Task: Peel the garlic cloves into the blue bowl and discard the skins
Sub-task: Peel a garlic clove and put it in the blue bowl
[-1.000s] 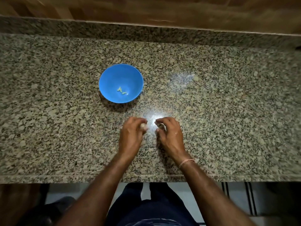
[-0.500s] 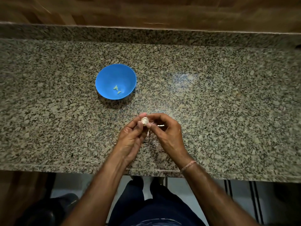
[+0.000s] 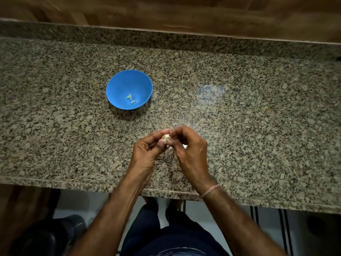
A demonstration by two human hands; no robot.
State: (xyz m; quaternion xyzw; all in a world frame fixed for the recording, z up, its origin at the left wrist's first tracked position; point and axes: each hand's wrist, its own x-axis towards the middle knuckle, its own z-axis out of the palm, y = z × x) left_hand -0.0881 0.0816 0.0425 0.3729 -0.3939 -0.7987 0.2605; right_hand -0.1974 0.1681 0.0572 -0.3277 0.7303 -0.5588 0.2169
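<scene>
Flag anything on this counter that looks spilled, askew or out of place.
Nothing stands out. The blue bowl sits upright on the counter with peeled cloves inside. The left hand and right hand pinch the garlic. A pale scrap beneath may be skin.

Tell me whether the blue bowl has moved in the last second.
No. The blue bowl keeps its place between the counter's back ledge and front edge.

Dim light, a pale glare patch on the granite counter (image 3: 258, 126), corners dark and blurred.
</scene>
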